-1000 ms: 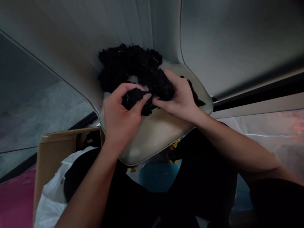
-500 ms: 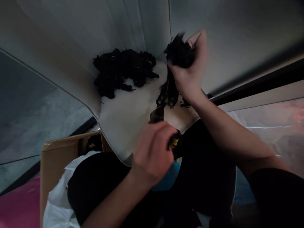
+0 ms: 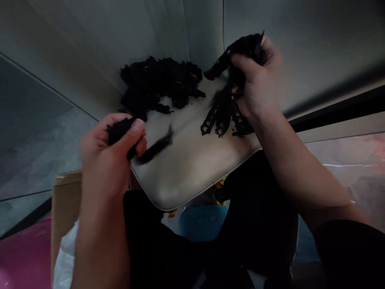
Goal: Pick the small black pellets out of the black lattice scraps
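My left hand (image 3: 110,154) is closed over a crumpled black piece (image 3: 118,130), thumb on top, at the left edge of the pale padded surface. A blurred black strip (image 3: 156,148) trails beside its fingers; I cannot tell whether it joins that piece. My right hand (image 3: 260,82) grips a bundle of black strips (image 3: 240,50) at the surface's right side. Several strip ends with small holes (image 3: 221,122) fan out below that hand. Between and beyond the hands lies a heap of ragged black pieces (image 3: 162,82). Their exact kind is too dark to make out.
The pale padded surface (image 3: 186,168) has an upright panel (image 3: 168,28) behind it. A cardboard box (image 3: 64,200) with white plastic (image 3: 67,257) stands at lower left, near something pink (image 3: 27,257). A blue object (image 3: 204,222) is below, between my black-clothed legs.
My left hand has swung from the front middle to the left, near the heap's front. My right hand has shifted slightly right, and the bundle in it has spread out.
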{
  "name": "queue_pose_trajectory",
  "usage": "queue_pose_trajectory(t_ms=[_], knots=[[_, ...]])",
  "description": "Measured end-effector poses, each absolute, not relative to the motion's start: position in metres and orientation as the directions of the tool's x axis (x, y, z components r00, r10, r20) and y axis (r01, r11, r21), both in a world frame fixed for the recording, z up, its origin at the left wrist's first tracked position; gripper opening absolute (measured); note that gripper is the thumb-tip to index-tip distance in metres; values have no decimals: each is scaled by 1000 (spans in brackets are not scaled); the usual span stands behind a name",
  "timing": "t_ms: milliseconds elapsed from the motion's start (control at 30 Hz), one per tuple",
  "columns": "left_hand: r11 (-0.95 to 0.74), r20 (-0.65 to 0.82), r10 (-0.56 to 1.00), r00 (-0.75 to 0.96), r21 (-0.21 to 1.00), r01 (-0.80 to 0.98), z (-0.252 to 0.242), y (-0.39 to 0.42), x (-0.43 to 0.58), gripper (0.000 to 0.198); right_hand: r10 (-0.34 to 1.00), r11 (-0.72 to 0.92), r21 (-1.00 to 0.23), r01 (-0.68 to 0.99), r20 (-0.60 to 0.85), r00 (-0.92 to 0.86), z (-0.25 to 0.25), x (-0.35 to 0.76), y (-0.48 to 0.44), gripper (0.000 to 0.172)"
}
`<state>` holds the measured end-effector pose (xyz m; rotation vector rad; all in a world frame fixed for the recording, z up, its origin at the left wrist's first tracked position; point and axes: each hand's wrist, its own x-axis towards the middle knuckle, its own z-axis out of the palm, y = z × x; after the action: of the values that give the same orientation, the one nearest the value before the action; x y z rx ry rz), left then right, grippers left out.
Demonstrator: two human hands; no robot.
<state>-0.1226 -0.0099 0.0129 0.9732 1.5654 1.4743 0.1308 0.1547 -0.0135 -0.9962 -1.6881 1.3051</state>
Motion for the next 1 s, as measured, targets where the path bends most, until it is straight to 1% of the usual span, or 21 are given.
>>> queue_pose_trajectory(t_ms=[67,167,233,300,333,400,433,467,500,567,600,633,667,700,733,767,800,867,900,933,1000], knots=[[89,-59,889,-454,995,44,16,-11,-138,27,909,129,-986,109,74,-411,-12,139,157,49],[114,-67,879,-473,991,70,14,-11,-146,25,919,63,-996,67,31,-394,-10,152,163,50],[130,-98,899,-428,990,47,9,-7,-139,26,942,20,-1000,-23,27,-336,-8,155,165,50],[141,-139,926,-350,990,-19,1,1,-127,27,952,-33,-991,-133,9,-306,-6,150,163,47],[149,-160,935,-315,987,-59,-4,8,-120,27,949,-69,-982,-173,-11,-316,-5,145,160,45],[187,-206,939,-276,978,-94,-17,23,-107,25,928,-151,-969,-196,-70,-367,-4,132,150,38],[211,-219,934,-282,976,-61,-24,30,-103,23,912,-189,-965,-184,-102,-398,-4,126,145,35],[235,-217,931,-293,972,27,-31,37,-100,23,897,-226,-959,-172,-136,-420,-4,119,138,32],[253,-193,927,-321,954,158,-37,42,-99,24,881,-264,-952,-156,-173,-440,-4,114,132,29],[255,-98,932,-348,861,441,-45,47,-98,38,851,-326,-937,-126,-233,-471,-5,106,120,23],[216,-34,946,-321,808,548,-45,46,-99,49,839,-348,-930,-115,-255,-480,-6,104,116,22],[145,24,966,-257,774,616,-44,44,-99,60,830,-364,-925,-109,-270,-488,-6,103,112,21],[47,72,985,-159,768,639,-42,41,-98,69,823,-372,-922,-107,-274,-497,-6,103,109,20],[-57,107,993,-46,788,614,-38,38,-98,74,815,-377,-920,-108,-274,-510,-5,104,107,18],[-142,132,990,58,822,552,-35,35,-96,73,805,-383,-917,-110,-273,-526,-4,106,106,17],[-192,149,981,128,857,478,-33,34,-94,67,794,-390,-914,-111,-272,-544,-2,109,106,17],[-212,161,975,155,887,411,-31,34,-93,56,783,-395,-912,-112,-271,-560,1,113,106,18],[-206,180,978,108,919,335,-29,36,-92,32,758,-396,-913,-95,-267,-595,6,122,109,22],[-196,184,981,68,927,320,-28,37,-93,23,741,-391,-918,-71,-268,-616,9,128,111,25],[-181,177,983,41,933,310,-26,38,-95,18,721,-379,-925,-35,-272,-637,12,133,113,27],[-141,134,990,46,946,292,-18,38,-102,16,698,-317,-947,56,-273,-662,15,144,115,29]])
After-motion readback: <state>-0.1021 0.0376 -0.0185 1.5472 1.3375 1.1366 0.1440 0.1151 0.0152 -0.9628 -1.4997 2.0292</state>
